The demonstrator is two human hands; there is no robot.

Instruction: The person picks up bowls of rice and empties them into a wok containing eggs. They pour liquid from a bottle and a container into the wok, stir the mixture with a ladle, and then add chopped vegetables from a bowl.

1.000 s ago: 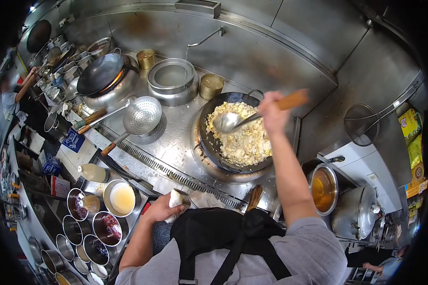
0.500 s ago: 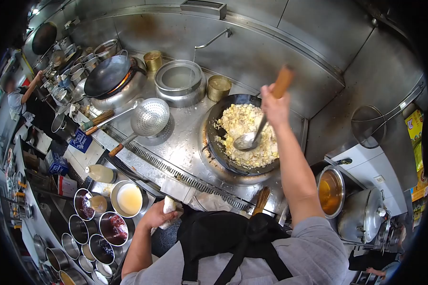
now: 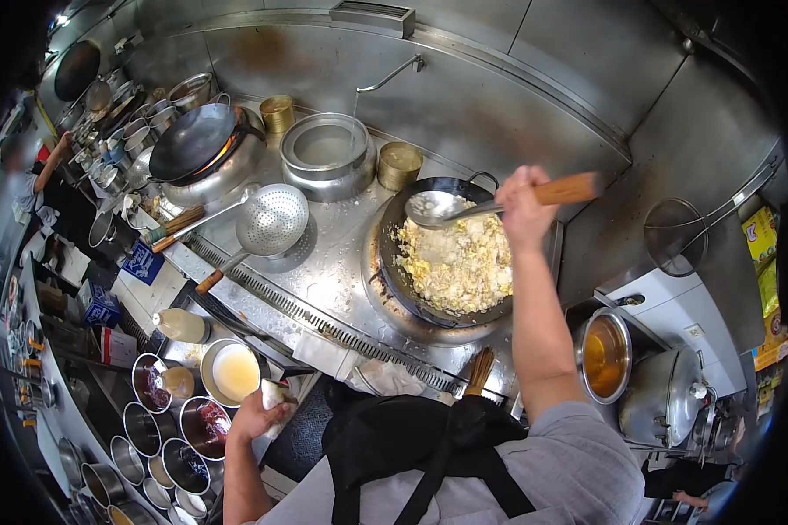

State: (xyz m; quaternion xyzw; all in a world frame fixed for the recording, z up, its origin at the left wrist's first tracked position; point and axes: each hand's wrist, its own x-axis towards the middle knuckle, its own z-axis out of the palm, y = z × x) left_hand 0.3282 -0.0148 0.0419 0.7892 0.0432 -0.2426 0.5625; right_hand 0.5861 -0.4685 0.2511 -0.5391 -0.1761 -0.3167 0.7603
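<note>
My right hand (image 3: pixel 524 210) is closed around the wooden handle of a ladle (image 3: pixel 435 208). The ladle's bowl is at the far left side of a black wok (image 3: pixel 392 284), over or just above the food. Fried rice (image 3: pixel 457 267) with yellow bits, seemingly egg, fills much of the wok, which sits on a burner. Down at the left, my left hand (image 3: pixel 254 417) grips a folded white cloth (image 3: pixel 276 408), close to a pot of pale yellow liquid (image 3: pixel 235 372).
A perforated strainer (image 3: pixel 272 220) lies on the steel stove top, near a water-filled pot (image 3: pixel 326 144). Flames show under another wok (image 3: pixel 193 140). Bowls of sauce (image 3: pixel 205 426) stand lower left; an oil-filled pot (image 3: pixel 603 355) stands right. Another person (image 3: pixel 26 188) works far left.
My right hand has tipped the ladle's handle over to the right, and its bowl has moved up from mid-rice to the wok's far side. My left hand has shifted left and down with the cloth.
</note>
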